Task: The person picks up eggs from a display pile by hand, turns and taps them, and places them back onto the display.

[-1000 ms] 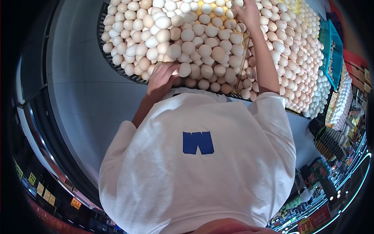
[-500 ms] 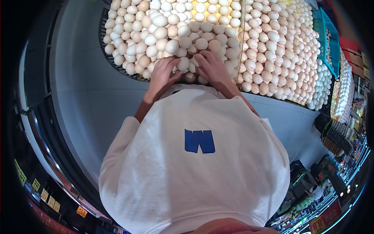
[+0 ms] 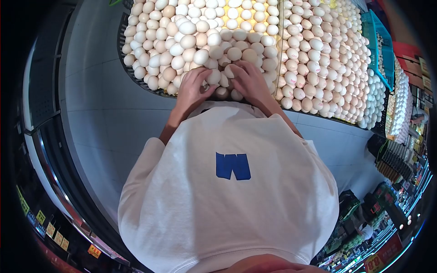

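Observation:
Loose eggs in white, cream and pale brown lie heaped in front of me. My left hand (image 3: 193, 87) is curled around a cream egg (image 3: 212, 77) at the near edge of the heap, fingers above it and thumb below. Close beside it, my right hand (image 3: 250, 82) has its fingers closed on another egg (image 3: 229, 71), which is tilted and partly covered by the fingers. Between the two hands more eggs (image 3: 222, 93) lie lower down in the shade. Both wrists come in over the near edge of the display.
A dark slatted rim (image 3: 122, 43) borders the heap on the left. Beyond a thin divider (image 3: 279, 50) on the right stand rows of stamped brown eggs (image 3: 314, 68). A teal basket (image 3: 387, 54) sits farther right. Grey floor (image 3: 109, 118) shows at the left.
The egg in my right hand has tilted and shows more clearly between the fingers. My left hand has barely moved and stays on its egg. The view has shifted slightly.

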Tool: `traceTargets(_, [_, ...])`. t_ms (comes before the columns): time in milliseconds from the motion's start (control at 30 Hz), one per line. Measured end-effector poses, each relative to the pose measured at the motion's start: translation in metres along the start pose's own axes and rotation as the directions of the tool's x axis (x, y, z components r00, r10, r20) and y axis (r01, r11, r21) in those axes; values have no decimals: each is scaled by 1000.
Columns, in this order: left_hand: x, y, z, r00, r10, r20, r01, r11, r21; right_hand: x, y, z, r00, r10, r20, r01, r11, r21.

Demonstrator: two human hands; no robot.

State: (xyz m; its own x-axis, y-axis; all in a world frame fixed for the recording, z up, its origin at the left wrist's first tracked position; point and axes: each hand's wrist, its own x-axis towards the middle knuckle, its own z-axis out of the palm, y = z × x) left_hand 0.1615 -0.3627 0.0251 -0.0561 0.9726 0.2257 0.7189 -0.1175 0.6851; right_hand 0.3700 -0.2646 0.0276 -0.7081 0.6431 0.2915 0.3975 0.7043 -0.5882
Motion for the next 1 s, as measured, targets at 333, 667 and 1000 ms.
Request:
traceTargets(333, [16, -5, 12, 998, 64, 19, -63, 996, -68, 85, 73, -42, 972, 92, -214, -96, 995, -9])
traceTargets(667, [29, 1, 12, 997, 66, -46, -71, 990, -118, 261, 239, -10, 943, 221, -251, -276, 938, -212])
traceTargets(1000, [35, 5, 7, 993, 18, -113, -32, 992, -119, 292, 247, 22, 892, 275, -359, -388, 873, -295])
